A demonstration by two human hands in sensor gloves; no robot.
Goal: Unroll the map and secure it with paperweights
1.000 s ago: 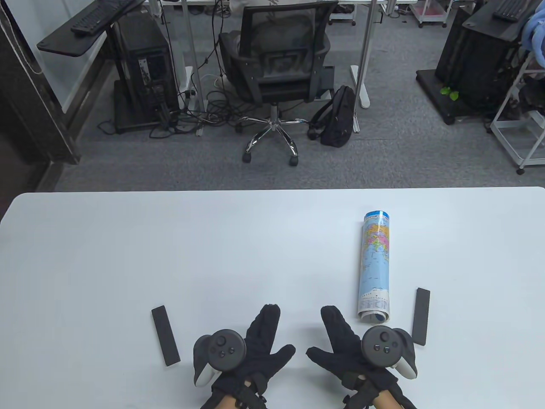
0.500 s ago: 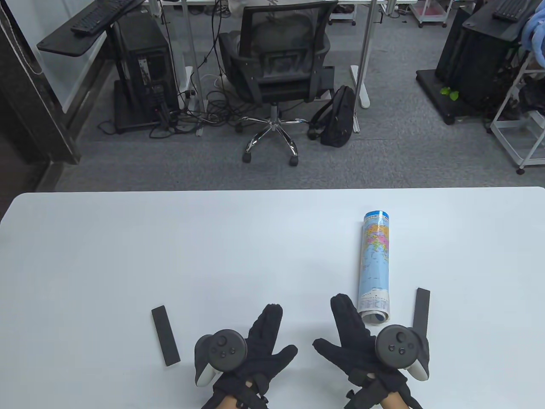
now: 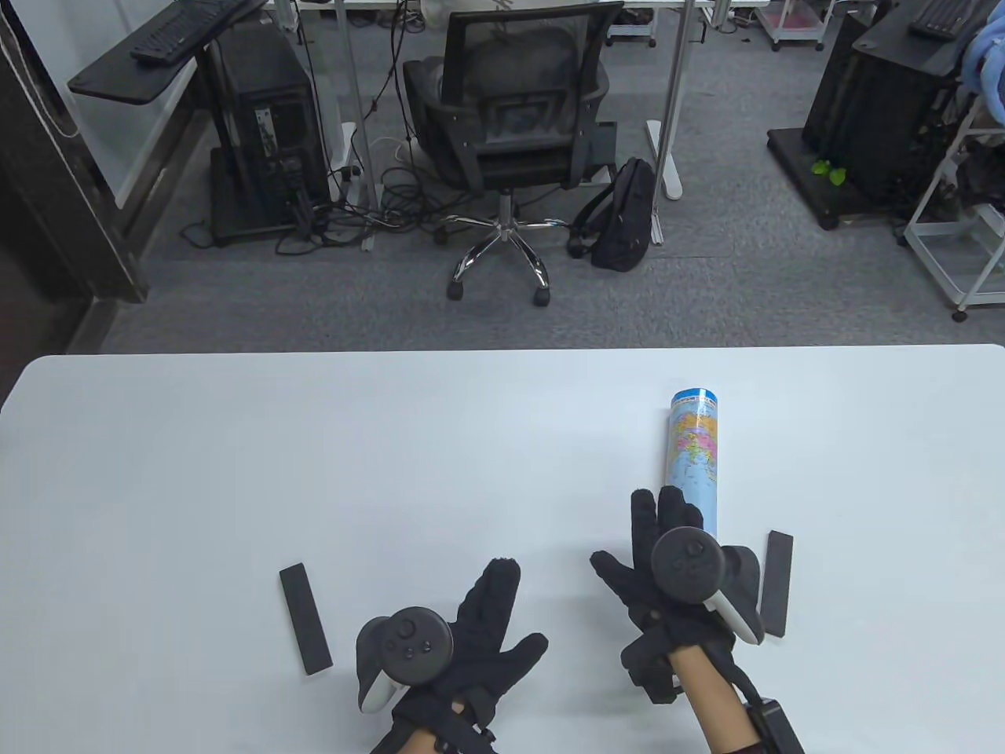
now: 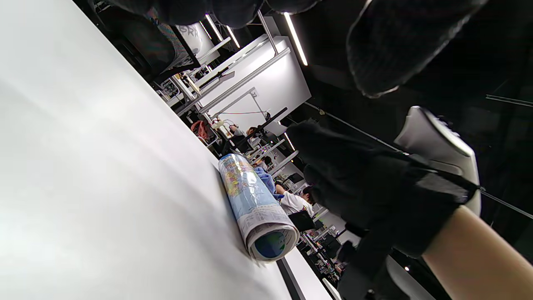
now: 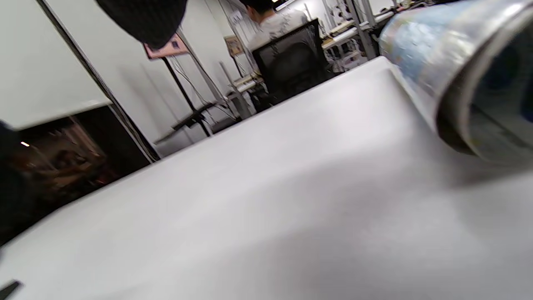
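The rolled map lies on the white table at the right, pointing away from me. It also shows in the left wrist view and, close up, in the right wrist view. My right hand is above the roll's near end with its fingers stretched out; the left wrist view shows it held over the roll, gripping nothing. My left hand lies flat and open on the table. One black bar paperweight lies left of my left hand, another right of my right hand.
The table's far edge runs across the middle of the table view. Beyond it are an office chair, a backpack and computer stands on the floor.
My right hand has lifted and moved forward and right, from flat on the table to over the map's near end. My left hand has stayed put.
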